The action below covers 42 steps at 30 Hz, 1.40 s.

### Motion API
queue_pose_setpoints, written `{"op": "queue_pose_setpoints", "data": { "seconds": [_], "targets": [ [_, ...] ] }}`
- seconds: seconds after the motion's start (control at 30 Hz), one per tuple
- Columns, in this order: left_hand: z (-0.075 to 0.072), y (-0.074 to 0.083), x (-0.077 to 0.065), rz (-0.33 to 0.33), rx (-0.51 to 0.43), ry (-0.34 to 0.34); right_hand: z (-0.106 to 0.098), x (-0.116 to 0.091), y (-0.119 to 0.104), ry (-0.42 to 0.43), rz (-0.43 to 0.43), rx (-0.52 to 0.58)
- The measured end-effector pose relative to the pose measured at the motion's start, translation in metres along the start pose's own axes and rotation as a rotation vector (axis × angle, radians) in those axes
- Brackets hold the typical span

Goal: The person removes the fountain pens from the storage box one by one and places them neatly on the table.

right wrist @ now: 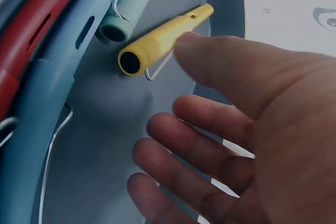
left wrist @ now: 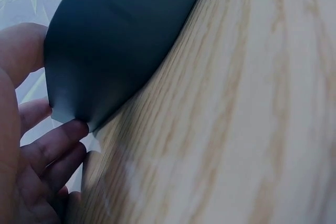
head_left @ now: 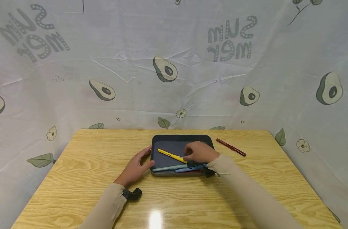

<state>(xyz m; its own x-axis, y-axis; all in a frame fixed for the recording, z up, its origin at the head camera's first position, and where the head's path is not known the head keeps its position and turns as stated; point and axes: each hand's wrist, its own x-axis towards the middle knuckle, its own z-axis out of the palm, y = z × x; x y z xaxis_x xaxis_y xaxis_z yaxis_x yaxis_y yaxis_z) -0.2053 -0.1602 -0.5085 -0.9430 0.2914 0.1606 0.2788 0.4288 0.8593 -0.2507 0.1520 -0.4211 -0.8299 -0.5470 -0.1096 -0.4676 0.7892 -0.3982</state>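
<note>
On the table (head_left: 85, 159), a yellow pen (head_left: 169, 154) slants, clip end (right wrist: 132, 60) rightward, right hand (head_left: 201, 152) loose, empty, left hand (head_left: 134, 168) relaxed against tray (head_left: 179, 138).

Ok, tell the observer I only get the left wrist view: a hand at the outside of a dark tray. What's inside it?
Observer: The tray holds a yellow pen, a pale green pen, a blue pen and a red pen.
Operator: Where's the right hand?
Observer: The right hand is over the tray, its thumb close to the yellow pen; whether they touch, I can't tell.
Operator: Any pen outside the tray?
Observer: Yes, a dark red pen lies on the table, to the right of the tray.
</note>
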Motion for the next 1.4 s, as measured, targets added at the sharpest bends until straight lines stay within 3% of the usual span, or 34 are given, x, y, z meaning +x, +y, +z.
{"op": "queue_pose_setpoints", "data": {
  "seconds": [0.53,1.03,1.23,1.4],
  "targets": [
    [0.001,-0.004,0.004,0.012,0.006,-0.001,0.006,0.005,-0.002,-0.044,-0.003,0.025],
    [0.000,-0.003,0.004,0.001,-0.004,-0.011,0.006,0.005,0.000,-0.070,0.009,-0.039],
    [0.000,-0.003,0.004,-0.012,0.002,0.003,0.001,0.005,0.005,-0.021,0.005,-0.030],
    [-0.001,-0.002,0.004,-0.025,-0.009,0.007,-0.003,0.000,0.009,0.064,-0.062,0.007]
  ]
}}
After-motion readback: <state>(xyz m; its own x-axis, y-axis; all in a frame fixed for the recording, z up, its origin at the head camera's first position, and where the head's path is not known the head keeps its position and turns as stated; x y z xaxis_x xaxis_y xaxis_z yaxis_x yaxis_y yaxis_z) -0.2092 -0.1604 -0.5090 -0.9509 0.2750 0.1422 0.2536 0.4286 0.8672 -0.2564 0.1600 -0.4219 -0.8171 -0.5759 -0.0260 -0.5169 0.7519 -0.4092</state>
